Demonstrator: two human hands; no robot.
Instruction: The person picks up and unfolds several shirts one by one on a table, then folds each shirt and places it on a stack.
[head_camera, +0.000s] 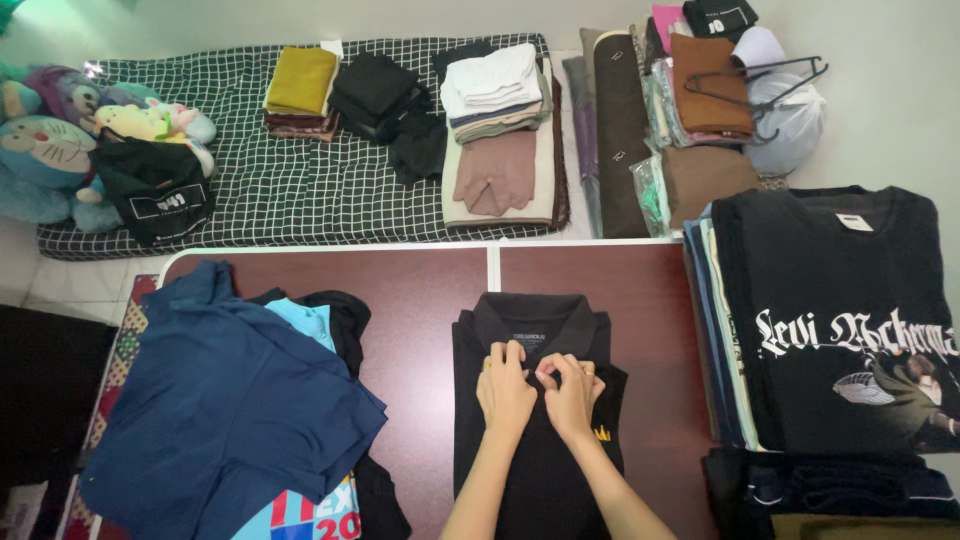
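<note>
The left hand (505, 392) and right hand (570, 395) lay side by side at lower centre of the frame, fingers (512, 355) curled and pinching the placket of a black polo (535, 420) just below its collar. The polo lay flat, front up, on the dark red bench (420, 290), at centre bottom.

Across the top left stretched a checked mattress (280, 180) carrying folded stacks (495, 110), with plush toys (60, 140) at its left end. At right sat a pile topped by a black printed tee (830, 310). At lower left lay a heap of loose clothes under a navy shirt (220, 400). A black hanger (760, 80) rested on bagged clothes in the upper right corner.
</note>
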